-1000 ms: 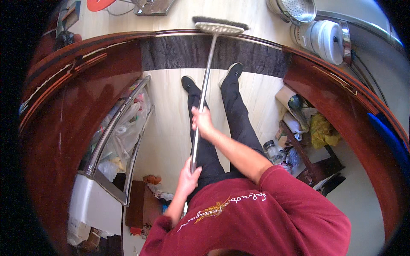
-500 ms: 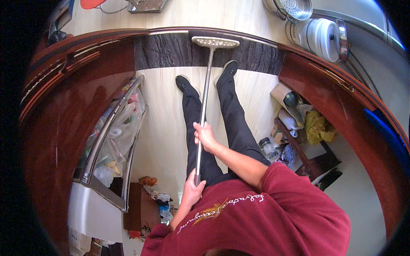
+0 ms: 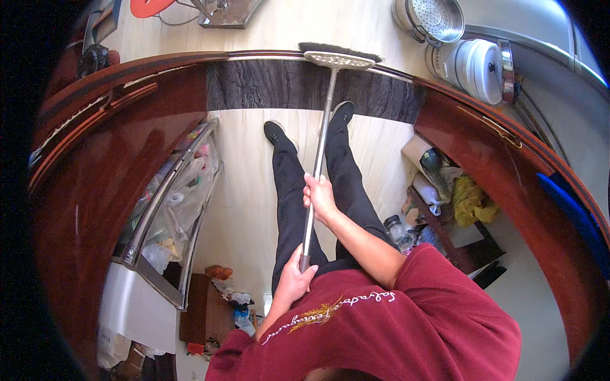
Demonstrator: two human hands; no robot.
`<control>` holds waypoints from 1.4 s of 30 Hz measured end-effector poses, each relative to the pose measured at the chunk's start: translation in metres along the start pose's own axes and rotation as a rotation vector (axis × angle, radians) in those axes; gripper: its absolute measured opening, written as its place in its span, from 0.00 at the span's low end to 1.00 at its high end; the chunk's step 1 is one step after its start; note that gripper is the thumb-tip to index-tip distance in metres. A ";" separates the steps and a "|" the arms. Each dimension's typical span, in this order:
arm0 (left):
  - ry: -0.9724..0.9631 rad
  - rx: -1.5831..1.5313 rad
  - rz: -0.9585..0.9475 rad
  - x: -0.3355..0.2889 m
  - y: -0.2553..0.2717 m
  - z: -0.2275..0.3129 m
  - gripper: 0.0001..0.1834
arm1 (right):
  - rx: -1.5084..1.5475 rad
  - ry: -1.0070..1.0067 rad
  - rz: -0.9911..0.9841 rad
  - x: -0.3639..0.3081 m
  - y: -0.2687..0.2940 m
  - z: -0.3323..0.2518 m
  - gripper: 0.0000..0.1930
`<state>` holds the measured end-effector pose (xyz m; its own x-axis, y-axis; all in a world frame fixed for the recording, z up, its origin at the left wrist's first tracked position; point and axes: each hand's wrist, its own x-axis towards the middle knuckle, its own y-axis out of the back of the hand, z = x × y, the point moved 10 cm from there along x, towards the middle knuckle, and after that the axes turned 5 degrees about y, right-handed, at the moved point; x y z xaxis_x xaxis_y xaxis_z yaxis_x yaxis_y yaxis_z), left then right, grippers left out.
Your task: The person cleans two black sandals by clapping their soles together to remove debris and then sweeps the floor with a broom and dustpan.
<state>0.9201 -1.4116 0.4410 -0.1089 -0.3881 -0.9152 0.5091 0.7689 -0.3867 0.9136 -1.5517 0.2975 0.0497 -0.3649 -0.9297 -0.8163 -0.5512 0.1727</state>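
Observation:
A long-handled broom [image 3: 323, 130] with a metal pole slants away from my waist. Its wide pale head [image 3: 340, 60], edged with dark bristles, lies over the far edge of the dark stone threshold [image 3: 260, 82]. My left hand [image 3: 293, 278] is closed round the dark grip at the pole's near end, close to my shirt. Farther up, my right hand [image 3: 321, 195] wraps round the bare metal, fingers curled about it. Both my feet stand on the pale floor just short of the threshold.
Brown door panels [image 3: 121, 165] flank the doorway. A metal rack [image 3: 168, 197] with plastic bags stands at left; bottles and a yellow bag [image 3: 473, 202] lie at right. Past the threshold are a steamer pot [image 3: 438, 19], a white container [image 3: 473, 66] and a dark tray [image 3: 230, 14].
The broom head has slid forward and a little to the right, from the threshold to its far edge. Both hands have shifted slightly right with the pole, still gripping it.

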 end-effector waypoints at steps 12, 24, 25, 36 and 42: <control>0.008 -0.358 -0.540 0.025 -0.138 0.127 0.27 | 0.250 0.027 0.160 0.010 0.096 -0.143 0.06; -0.111 -0.455 -0.524 0.019 -0.205 0.269 0.22 | 0.261 -0.197 -0.058 0.057 0.106 -0.244 0.07; -0.105 -0.477 -0.542 0.017 -0.197 0.279 0.21 | 0.220 -0.208 -0.075 0.064 0.096 -0.249 0.07; -0.272 -0.609 -0.404 0.019 -0.040 0.447 0.14 | 0.091 -0.057 -0.078 0.170 -0.097 -0.327 0.07; -0.571 -0.104 -0.371 -0.020 0.009 0.538 0.14 | 0.341 -0.008 -0.373 0.106 -0.251 -0.407 0.06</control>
<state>1.3859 -1.6703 0.5172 0.2214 -0.8202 -0.5276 0.4370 0.5671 -0.6982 1.3582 -1.7573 0.2885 0.3703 -0.1838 -0.9105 -0.8855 -0.3659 -0.2863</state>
